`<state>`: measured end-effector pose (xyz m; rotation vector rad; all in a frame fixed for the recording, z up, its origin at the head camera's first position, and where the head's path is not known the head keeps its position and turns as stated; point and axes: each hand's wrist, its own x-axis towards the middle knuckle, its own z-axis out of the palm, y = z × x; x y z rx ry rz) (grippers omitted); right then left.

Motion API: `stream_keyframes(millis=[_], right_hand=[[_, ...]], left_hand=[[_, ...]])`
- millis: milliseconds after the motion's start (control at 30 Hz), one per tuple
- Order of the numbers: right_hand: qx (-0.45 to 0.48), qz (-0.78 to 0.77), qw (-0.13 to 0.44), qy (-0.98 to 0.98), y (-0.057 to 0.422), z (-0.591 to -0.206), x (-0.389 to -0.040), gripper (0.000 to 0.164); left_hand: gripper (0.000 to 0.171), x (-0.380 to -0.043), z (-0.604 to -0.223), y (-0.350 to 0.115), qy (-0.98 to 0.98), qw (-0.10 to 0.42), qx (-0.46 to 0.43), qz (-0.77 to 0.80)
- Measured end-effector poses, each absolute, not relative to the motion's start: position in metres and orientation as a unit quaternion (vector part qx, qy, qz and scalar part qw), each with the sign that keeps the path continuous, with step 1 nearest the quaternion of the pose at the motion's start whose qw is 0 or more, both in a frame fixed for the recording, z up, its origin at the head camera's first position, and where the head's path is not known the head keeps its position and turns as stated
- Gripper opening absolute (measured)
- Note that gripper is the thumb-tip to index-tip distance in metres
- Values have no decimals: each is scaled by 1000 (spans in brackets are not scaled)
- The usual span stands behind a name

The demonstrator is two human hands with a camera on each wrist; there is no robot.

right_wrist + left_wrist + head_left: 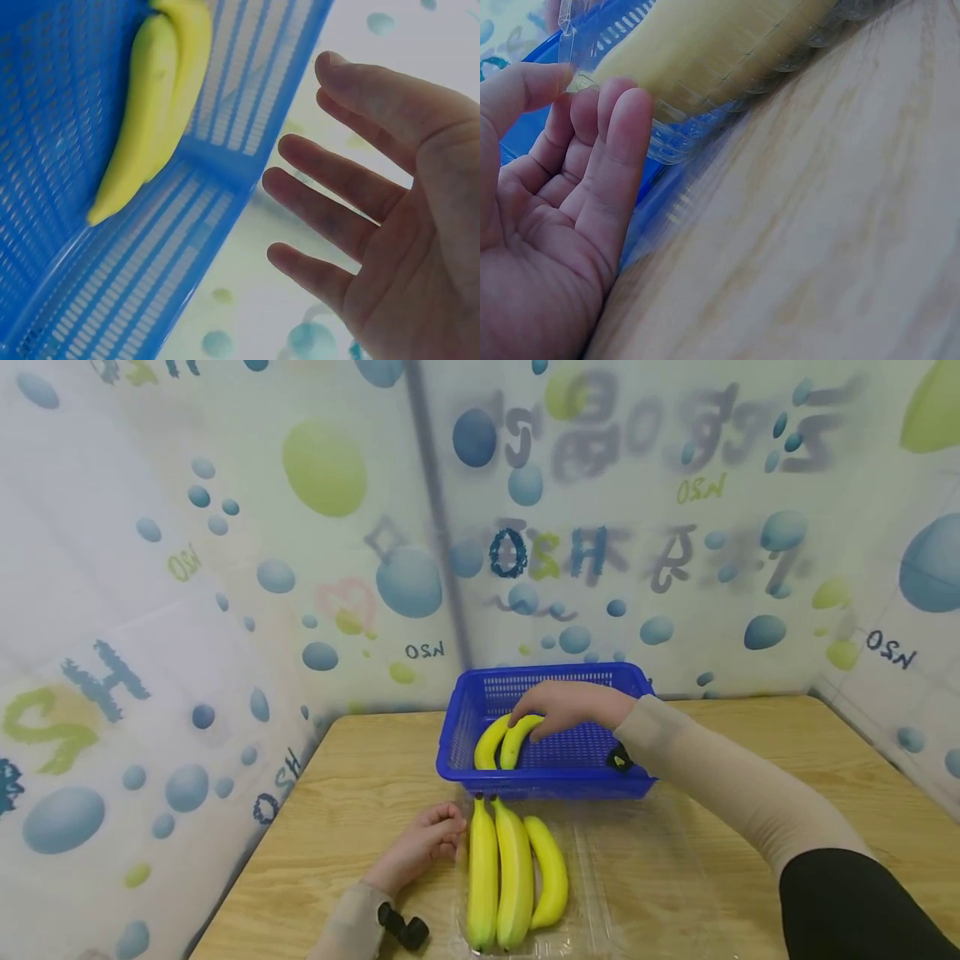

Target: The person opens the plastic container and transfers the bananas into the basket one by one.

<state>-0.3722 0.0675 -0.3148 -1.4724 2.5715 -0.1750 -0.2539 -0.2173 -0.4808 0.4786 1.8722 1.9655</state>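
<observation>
A clear plastic clamshell box (459, 935) lies on the table and holds three yellow bananas (514, 881) side by side. My left hand (422, 846) is at the box's left side; in the left wrist view its thumb (549, 81) and fingers pinch the clear rim, with a banana (705, 56) behind the plastic. Beyond the box, a blue plastic basket (452, 727) holds two more bananas (489, 747) at its left end. My right hand (573, 704) reaches over the basket; its fingers (322, 206) are spread and apart from the bananas (142, 112) in the right wrist view.
The wooden table (360, 768) carries the box and basket. The box's clear lid (652, 877) appears spread flat to the right. A white sheet (337, 568) with blue and green spots hangs behind the basket and along both sides.
</observation>
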Motion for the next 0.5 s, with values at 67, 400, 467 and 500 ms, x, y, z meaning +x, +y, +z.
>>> stream_keyframes(millis=[67,400,467,500], right_hand=[[-509,-56,83,855,66,-314,-362,39],[-581,-51,88,808,58,-318,-307,37],[-603,-47,80,792,56,-323,-300,38],[-613,-45,77,785,55,-325,-296,38]], left_hand=[[7,-254,-481,-217,667,192,170,700],[9,-252,-480,-216,660,196,169,705],[9,-253,-479,-217,659,196,170,706],[9,-253,-479,-217,659,197,170,705]])
